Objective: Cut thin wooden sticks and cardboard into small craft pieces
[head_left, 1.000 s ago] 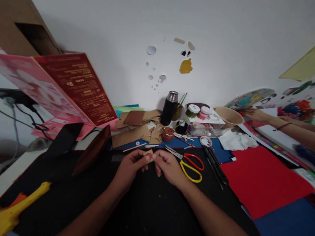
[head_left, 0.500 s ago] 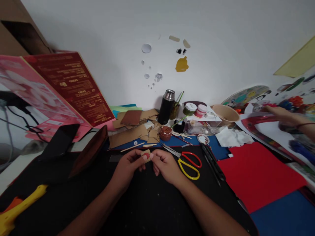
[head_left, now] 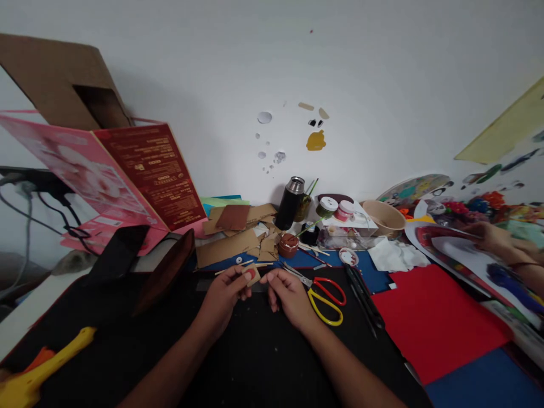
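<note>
My left hand (head_left: 225, 292) pinches a small tan cardboard piece (head_left: 255, 276) between thumb and fingers. A round red spot (head_left: 250, 274) shows on its face, partly behind the thumb. Just right of the piece is my right hand (head_left: 287, 292), its fingers curled in and the thumb against the index finger. Whether anything tiny sits in that pinch cannot be made out. Scissors (head_left: 325, 297) with one red and one yellow handle lie beside my right hand on the black mat (head_left: 255, 362).
Behind my hands are cardboard scraps (head_left: 225, 247), a brown paint jar (head_left: 288, 245) and a black flask (head_left: 289, 204). A black pen-like tool (head_left: 365, 294) and a red sheet (head_left: 442, 323) lie right. Another person's hand (head_left: 493, 235) rests over papers. A yellow-handled tool (head_left: 55, 362) is left.
The head view has tilted up and shifted a little. My right fingers have come off the cardboard piece, which stays in my left hand. The other person's hand has moved over the papers.
</note>
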`<state>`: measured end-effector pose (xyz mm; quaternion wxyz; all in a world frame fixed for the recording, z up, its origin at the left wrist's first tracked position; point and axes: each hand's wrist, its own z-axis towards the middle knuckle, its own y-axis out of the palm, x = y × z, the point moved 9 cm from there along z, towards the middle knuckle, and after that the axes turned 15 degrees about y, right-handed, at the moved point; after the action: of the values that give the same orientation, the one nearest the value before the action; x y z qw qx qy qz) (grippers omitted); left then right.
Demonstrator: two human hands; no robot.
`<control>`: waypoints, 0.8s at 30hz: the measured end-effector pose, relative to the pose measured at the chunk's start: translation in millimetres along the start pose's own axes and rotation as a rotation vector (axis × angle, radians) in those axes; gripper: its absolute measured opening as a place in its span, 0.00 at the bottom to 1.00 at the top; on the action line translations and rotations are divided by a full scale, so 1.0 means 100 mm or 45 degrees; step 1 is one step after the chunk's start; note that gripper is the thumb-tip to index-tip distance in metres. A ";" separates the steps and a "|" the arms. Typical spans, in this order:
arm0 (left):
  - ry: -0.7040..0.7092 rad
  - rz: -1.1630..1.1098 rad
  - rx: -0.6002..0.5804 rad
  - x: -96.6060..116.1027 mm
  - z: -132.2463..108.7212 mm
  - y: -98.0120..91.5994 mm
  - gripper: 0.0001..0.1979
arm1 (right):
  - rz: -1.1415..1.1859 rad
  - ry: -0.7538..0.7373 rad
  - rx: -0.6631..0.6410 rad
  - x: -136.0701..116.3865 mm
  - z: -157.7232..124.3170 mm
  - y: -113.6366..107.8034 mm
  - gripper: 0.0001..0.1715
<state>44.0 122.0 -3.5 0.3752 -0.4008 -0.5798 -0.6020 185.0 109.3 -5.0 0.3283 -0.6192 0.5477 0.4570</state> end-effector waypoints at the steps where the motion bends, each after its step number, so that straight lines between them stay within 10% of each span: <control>1: -0.009 -0.013 0.003 0.01 0.00 0.00 0.19 | -0.032 -0.007 0.011 0.01 0.00 0.01 0.27; 14: -0.045 -0.133 0.040 0.00 -0.06 -0.03 0.15 | -0.333 -0.045 0.090 -0.14 -0.20 -0.03 0.28; 24: -0.020 -0.132 0.014 -0.04 -0.06 -0.07 0.15 | -1.289 -0.195 0.403 -0.73 -0.76 -0.73 0.15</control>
<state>39.3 116.6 -10.2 0.3412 -0.3728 -0.6061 -0.6142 273.2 81.7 83.6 0.6360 -0.7137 0.2171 0.1973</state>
